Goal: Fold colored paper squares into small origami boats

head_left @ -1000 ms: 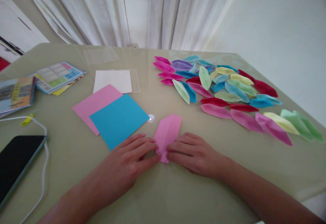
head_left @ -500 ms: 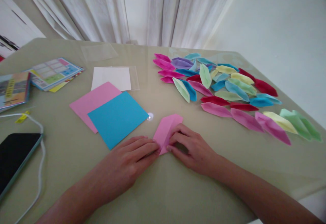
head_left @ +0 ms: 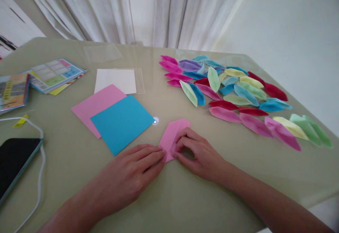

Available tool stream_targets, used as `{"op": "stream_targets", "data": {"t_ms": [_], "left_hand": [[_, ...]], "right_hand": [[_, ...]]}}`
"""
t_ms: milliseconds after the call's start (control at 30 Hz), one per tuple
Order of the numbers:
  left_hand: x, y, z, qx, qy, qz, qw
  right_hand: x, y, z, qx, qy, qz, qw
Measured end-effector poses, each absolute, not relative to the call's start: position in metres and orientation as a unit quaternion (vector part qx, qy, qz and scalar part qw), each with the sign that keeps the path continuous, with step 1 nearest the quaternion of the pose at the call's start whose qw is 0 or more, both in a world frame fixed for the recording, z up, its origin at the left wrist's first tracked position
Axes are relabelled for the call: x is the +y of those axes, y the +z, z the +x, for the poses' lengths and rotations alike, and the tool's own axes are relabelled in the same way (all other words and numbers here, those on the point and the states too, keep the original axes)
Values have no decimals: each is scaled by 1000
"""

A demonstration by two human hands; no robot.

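A piece of pink origami paper, folded to a narrow shape with slanted corners, lies on the table between my hands. At its lower left edge, the fingertips of my left hand press together on the paper and hold it. My right hand pinches the paper's right side, thumb and index finger curled close to the lower fold. The fingers partly cover the paper's lower end. Just left of it lie a blue square sheet and, partly under that, a pink square sheet.
Many folded paper pieces in several colours, such as a pink one, spread over the right side. White paper lies behind the square sheets. Printed cards, a booklet, a phone and a white cable are at left.
My left hand has shifted very slightly down along the paper's edge. The right hand keeps its pinch, and the camera view has moved a little.
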State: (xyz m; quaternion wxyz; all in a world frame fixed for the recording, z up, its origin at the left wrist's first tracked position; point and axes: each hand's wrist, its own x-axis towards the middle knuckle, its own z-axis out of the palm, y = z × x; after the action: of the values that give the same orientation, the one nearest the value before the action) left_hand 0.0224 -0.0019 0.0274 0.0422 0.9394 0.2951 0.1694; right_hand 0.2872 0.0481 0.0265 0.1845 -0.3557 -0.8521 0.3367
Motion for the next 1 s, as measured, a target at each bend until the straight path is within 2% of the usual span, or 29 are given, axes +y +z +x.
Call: {"op": "stream_targets", "data": {"t_ms": [333, 1000], "left_hand": [[-3, 33, 27, 282, 156, 947, -1], [-6, 33, 28, 285, 151, 946, -6]], "right_hand": [[48, 26, 285, -847, 349, -355, 186], [47, 31, 280, -835, 351, -388, 170]]}}
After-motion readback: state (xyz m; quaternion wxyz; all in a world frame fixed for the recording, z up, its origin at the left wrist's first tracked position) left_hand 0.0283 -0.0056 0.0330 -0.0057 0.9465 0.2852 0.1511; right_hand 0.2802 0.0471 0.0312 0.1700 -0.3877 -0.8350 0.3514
